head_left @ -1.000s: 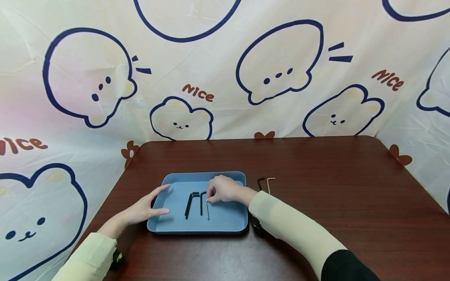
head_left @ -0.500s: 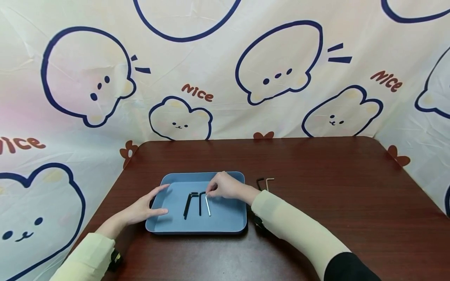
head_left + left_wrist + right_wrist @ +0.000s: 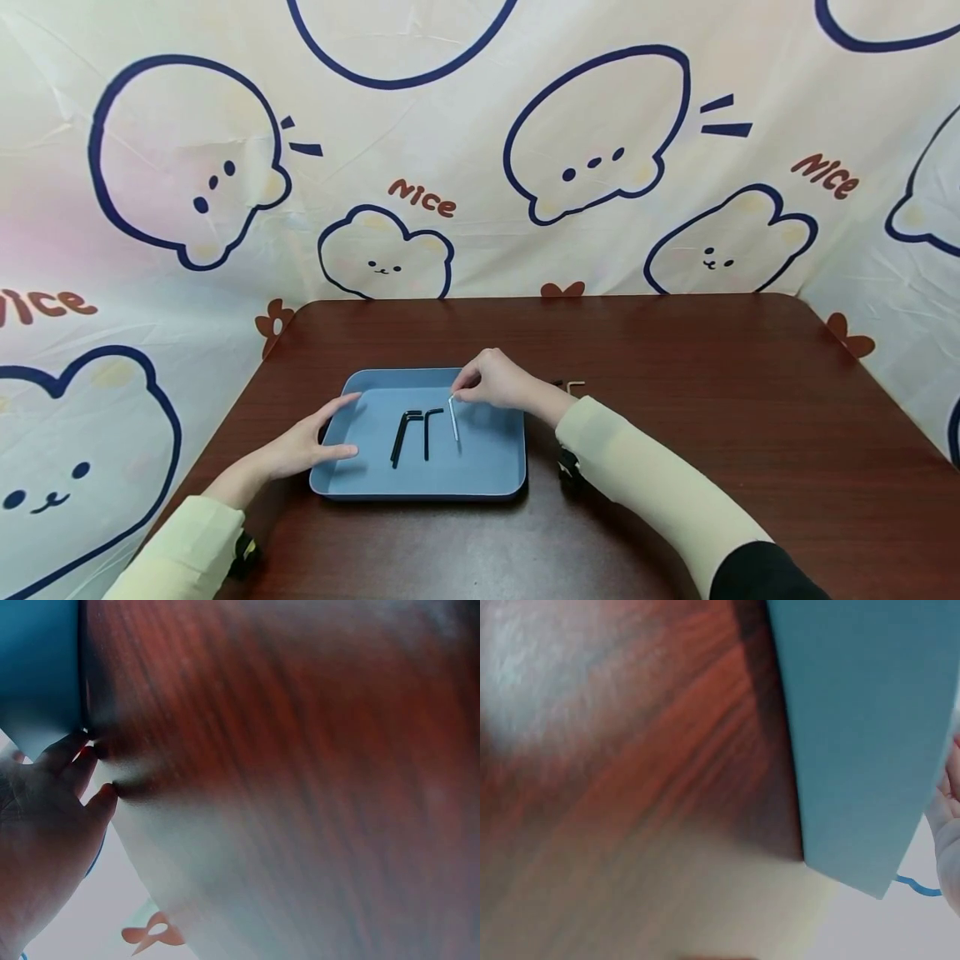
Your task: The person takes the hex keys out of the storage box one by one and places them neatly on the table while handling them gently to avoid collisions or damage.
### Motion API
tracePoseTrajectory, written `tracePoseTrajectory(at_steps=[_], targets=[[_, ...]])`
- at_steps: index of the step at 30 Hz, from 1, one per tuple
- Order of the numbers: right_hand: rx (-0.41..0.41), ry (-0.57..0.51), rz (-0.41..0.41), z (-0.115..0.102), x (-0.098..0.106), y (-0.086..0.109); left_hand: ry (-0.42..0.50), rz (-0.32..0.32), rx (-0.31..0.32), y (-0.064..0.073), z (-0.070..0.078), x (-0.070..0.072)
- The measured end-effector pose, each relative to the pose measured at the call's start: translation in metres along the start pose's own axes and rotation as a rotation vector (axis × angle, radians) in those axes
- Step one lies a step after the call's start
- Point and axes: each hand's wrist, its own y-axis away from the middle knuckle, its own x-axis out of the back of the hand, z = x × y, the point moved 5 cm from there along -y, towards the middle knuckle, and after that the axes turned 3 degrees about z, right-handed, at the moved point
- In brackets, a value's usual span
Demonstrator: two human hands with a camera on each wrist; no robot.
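A silver hex key (image 3: 454, 418), pinched at its upper end by my right hand (image 3: 495, 382), hangs over the right half of the blue tray (image 3: 480, 475). Several black hex keys lie in the tray: a close group of black hex keys (image 3: 401, 440) and, just right of it, a single black hex key (image 3: 427, 435). With thumb and index finger spread over the left rim, my left hand (image 3: 300, 446) rests at the tray. The left wrist view shows other fingers of the left hand (image 3: 52, 795) against the tray's outer side, near the table. In the right wrist view the right hand (image 3: 949, 817) is mostly cut off.
On the brown table (image 3: 675, 417), right of the tray, lies a tan hex key (image 3: 575, 384), largely hidden behind the right wrist. Beside it only the tip of a black hex key (image 3: 557, 383) shows. A printed cloth (image 3: 480, 167) hangs behind the table.
My right hand has moved up and to the right, and the silver hex key has come away from the black ones with it. The left hand and the tray have stayed put.
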Motion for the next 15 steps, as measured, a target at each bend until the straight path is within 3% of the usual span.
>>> tracePoseTrajectory(at_steps=[7,15], targets=[[0.005,-0.007,0.051,0.001,0.017,0.004,0.007,0.0,0.001,0.0,0.0,0.0],[-0.052,-0.039,0.079,0.006,0.033,0.011,0.007,0.003,-0.004,0.001,-0.001,0.0]])
